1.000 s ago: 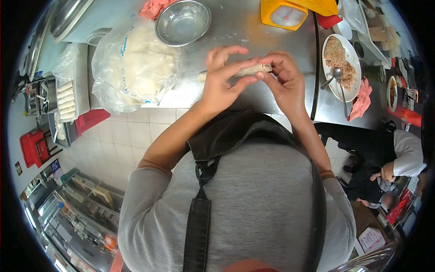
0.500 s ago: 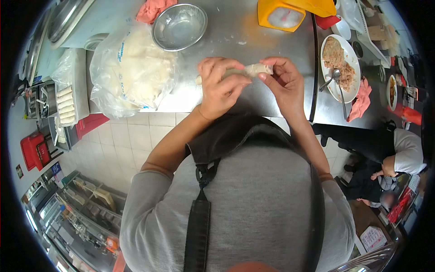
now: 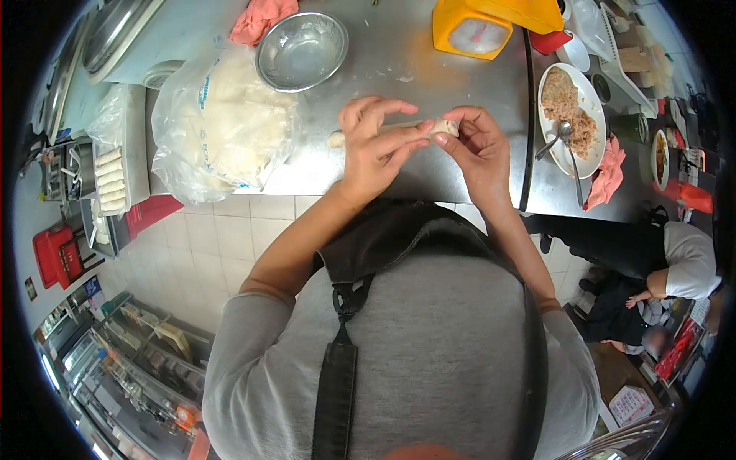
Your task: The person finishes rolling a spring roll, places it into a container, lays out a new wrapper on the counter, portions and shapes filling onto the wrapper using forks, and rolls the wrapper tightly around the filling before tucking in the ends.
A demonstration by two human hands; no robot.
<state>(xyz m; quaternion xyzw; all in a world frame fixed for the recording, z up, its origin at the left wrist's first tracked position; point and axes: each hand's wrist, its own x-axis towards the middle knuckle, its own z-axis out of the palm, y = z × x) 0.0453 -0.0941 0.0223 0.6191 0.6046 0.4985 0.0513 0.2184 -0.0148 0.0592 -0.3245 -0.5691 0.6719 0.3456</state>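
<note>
A pale, slim spring roll point(image 3: 445, 128) lies crosswise between my hands above the steel counter. My right hand point(image 3: 481, 149) pinches its right end between thumb and fingers. Over its middle is my left hand point(image 3: 373, 146), with the thumb against the roll near the right hand and one finger lifted off it. The roll's left end sticks out beyond my left hand, and the palm hides part of its length. Left of my hands, a clear plastic bag point(image 3: 176, 146) holds a thick pile of white wrappers point(image 3: 249, 123). A metal bowl point(image 3: 303, 54) stands just behind the bag.
Minced filling point(image 3: 563, 92) and spoons lie on a white oval plate point(image 3: 599, 115) at right, beside a pink cloth point(image 3: 608, 175). A yellow scale point(image 3: 469, 31) stands at the back. Several finished rolls point(image 3: 110, 180) fill a tray at left. Other people sit at lower right.
My left thumb has shifted right along the roll, and a left finger has lifted and straightened. My right hand still pinches the end. The whole view has shifted slightly.
</note>
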